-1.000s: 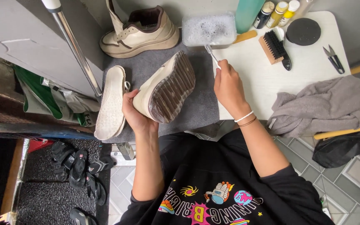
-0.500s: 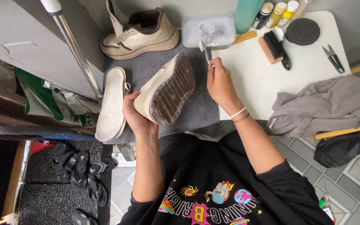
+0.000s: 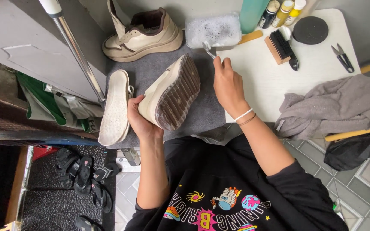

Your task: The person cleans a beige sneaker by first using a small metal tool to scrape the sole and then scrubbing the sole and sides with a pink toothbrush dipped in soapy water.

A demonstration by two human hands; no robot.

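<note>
Your left hand (image 3: pixel 138 122) grips one cream sneaker (image 3: pixel 170 97), sole up, over the grey mat (image 3: pixel 202 111). Your right hand (image 3: pixel 227 83) closes around one small brush (image 3: pixel 207 48) by the soapy tub (image 3: pixel 213 30). A second sneaker (image 3: pixel 144 34) and one insole (image 3: pixel 115 105) lie nearby.

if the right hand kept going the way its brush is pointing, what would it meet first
Probably the tub of soapy water. The right hand holds a small brush pointing up and slightly left, its head just short of the tub's near wall. Height is hard to judge.
</note>
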